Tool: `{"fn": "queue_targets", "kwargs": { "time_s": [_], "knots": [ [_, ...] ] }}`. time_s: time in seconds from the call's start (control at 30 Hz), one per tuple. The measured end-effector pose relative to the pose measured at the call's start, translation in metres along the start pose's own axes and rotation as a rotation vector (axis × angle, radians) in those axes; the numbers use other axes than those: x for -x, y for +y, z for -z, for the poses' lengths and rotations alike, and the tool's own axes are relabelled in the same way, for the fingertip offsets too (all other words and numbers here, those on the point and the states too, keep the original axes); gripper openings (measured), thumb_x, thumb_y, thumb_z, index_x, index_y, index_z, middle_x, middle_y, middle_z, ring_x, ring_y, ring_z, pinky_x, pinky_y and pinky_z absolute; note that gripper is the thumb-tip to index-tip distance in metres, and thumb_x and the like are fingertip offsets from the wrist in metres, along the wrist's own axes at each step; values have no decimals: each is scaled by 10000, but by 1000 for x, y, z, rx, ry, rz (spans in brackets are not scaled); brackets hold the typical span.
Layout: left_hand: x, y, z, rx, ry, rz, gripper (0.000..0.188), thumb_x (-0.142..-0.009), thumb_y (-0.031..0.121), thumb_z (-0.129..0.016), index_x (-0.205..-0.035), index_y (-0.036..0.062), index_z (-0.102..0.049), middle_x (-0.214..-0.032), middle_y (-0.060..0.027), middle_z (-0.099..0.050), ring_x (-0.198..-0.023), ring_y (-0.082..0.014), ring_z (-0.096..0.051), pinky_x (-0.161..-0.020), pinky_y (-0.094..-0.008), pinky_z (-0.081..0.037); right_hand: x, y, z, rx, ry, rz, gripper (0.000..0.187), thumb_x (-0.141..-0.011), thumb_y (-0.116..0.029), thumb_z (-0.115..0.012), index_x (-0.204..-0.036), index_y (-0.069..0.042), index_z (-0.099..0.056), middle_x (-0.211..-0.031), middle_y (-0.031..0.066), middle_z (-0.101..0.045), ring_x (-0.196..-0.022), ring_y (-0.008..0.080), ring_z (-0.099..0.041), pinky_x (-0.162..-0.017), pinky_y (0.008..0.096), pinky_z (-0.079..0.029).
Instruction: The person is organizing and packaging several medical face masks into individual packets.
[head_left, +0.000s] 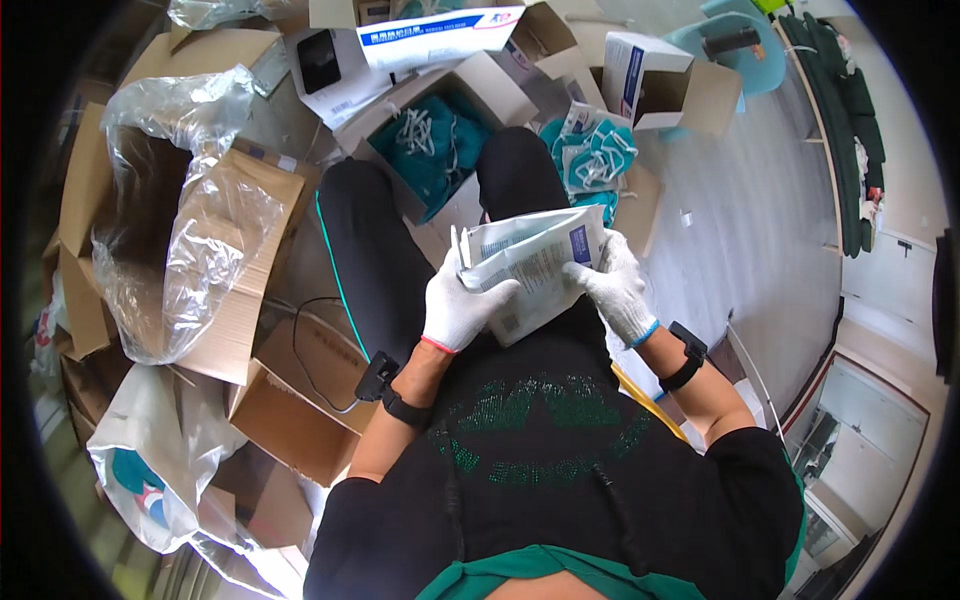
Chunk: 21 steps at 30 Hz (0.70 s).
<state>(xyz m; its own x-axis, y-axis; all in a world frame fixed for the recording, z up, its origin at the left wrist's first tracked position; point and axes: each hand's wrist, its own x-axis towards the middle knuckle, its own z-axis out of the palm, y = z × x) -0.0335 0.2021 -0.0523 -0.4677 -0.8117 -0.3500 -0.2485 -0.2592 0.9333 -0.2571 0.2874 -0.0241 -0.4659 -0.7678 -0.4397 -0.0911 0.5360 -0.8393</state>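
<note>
Both my hands wear white knit gloves. My left hand (462, 305) grips the left side of a small stack of flat white packets (535, 265) with printed text and a blue patch. Closed on the right side of the same packets is my right hand (618, 288), its thumb on the front. The stack is held tilted above my lap; what lies inside the packets is hidden. Beyond it, an open carton (375, 130) holds teal face masks (440, 140) with white straps. More teal masks in clear wrappers (592, 160) are heaped to its right.
A large cardboard box (265, 215) lined with clear plastic stands at the left, above a smaller open box (275, 415). A white bag (140, 440) lies lower left. Farther off are an open white carton (650, 75), a black phone (319, 60) and a light blue chair (745, 60).
</note>
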Motion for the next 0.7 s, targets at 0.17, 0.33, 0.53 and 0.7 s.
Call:
{"fn": "queue_targets", "kwargs": {
  "time_s": [0.17, 0.33, 0.53, 0.7],
  "knots": [
    [29, -15, -19, 78, -97, -59, 567, -773, 80, -821, -1271, -44, -581, -1140, -102, -700, -1034, -141, -654, -916, -316, -533, 15, 10, 42, 149, -192, -110, 388, -884, -271, -708, -1148, -13, -587, -943, 91, -681, -801, 142, -632, -721, 313, -520],
    [27, -4, -25, -48, -24, -67, 652, -713, 227, -855, -1266, -5, -600, -1012, -140, -743, -927, -202, -731, -832, -319, -561, 20, -6, 59, 411, -301, -284, 474, -862, -336, -714, -1197, -24, -590, -952, 141, -693, -842, 214, -668, -786, 346, -532],
    [22, -3, -28, -4, -44, -63, 555, -724, 262, -847, -1179, 14, -650, -967, -127, -748, -873, -196, -735, -800, -319, -562, -7, -55, 60, 884, 138, 846, 610, -786, -228, -782, -1288, 37, -559, -1293, 232, -602, -1173, 375, -600, -1008, 457, -470],
    [22, 2, -24, -120, -4, -110, 554, -713, 304, -859, -1148, 26, -659, -943, -118, -745, -854, -187, -732, -795, -316, -561, -12, -61, 1, 789, -473, 886, 591, -783, -216, -772, -1302, -30, -558, -1197, 213, -644, -1077, 393, -630, -947, 438, -503]
  ]
}}
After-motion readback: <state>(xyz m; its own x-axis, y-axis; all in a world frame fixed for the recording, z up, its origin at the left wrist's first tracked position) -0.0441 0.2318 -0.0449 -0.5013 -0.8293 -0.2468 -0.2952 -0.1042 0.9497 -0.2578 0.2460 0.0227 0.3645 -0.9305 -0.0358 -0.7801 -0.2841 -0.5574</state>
